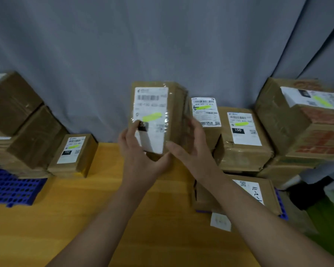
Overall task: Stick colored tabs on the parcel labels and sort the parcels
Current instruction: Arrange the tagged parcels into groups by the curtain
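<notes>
Both hands hold parcel [158, 116] upright above table [85, 218]. Left hand [137, 153] thumb on label [152, 112]; right hand [189, 145] fingers curled round right edge.

Parcels [158, 112]: brown cardboard
Labels [245, 130]: white, yellow-green tabs
Tabletop [85, 218]: orange-yellow woodgrain
Crate [10, 189]: blue, perforated
Backdrop [143, 35]: grey

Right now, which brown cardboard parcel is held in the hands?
The upright brown cardboard parcel at centre, gripped by the left hand and right hand; the others sit untouched at both sides.
</notes>
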Demonstrator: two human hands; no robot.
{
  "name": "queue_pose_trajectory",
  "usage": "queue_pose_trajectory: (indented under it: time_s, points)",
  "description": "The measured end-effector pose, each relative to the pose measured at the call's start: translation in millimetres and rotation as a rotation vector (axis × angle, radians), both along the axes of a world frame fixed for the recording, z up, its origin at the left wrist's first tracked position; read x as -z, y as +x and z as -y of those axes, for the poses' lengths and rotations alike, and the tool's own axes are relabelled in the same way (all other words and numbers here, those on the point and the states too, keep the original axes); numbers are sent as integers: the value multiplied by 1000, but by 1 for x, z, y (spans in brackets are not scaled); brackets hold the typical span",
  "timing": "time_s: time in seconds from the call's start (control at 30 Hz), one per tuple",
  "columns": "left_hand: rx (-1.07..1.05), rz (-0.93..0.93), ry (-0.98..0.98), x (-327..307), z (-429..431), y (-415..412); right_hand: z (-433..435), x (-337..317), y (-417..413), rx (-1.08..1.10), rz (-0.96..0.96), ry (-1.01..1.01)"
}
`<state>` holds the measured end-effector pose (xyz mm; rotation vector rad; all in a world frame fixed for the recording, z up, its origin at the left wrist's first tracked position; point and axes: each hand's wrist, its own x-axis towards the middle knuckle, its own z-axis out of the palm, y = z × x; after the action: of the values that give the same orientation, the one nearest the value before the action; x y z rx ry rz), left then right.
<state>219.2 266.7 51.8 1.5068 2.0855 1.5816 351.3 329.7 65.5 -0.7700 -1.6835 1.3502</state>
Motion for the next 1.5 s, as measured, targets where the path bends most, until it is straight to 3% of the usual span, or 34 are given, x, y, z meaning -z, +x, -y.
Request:
queue_pose_trajectory:
  time_s: [0.07, 0.2, 0.27, 0.33, 0.4, 0.5, 0.6, 0.77, 0.87, 1.23, 1.4, 1.5]
  points:
    - [124, -10, -1, -17, -3, 23, -4, -21, 14, 54, -98, -57]
    - [438, 83, 5, -38, -19, 55, -21, -49, 64, 377, -74, -2]
    - [383, 13, -35, -37, -30, 68, -33, -52, 92, 553, 52, -1]
    - [248, -243, -230, -28, -46, 77, -46, -49, 112, 627, 149, -25]
    - [211, -399, -466, -18, -62, 83, -56, -44, 121, 646, 229, -19]
    - [271, -393, -590, -8, -77, 86, -59, -34, 120, 642, 357, 49]
    - [290, -351, -617, -5, -82, 83, -56, -28, 116, 659, 533, 246]
    - [360, -293, -556, -6, -85, 80, -57, -14, 121, 606, 1025, 603]
    - [360, -223, -511, -9, -86, 83, -63, -12, 122, 531, 1163, 710]
    - [345, -116, -489, -10, -93, 77, -86, -26, 118, 455, 1252, 668]
    - [288, -103, -400, -12, -79, 63, -65, -23, 101, 515, 928, 782]
    - [257, -84, -387, -1, -53, 41, -41, -9, 76, 383, 703, 844]
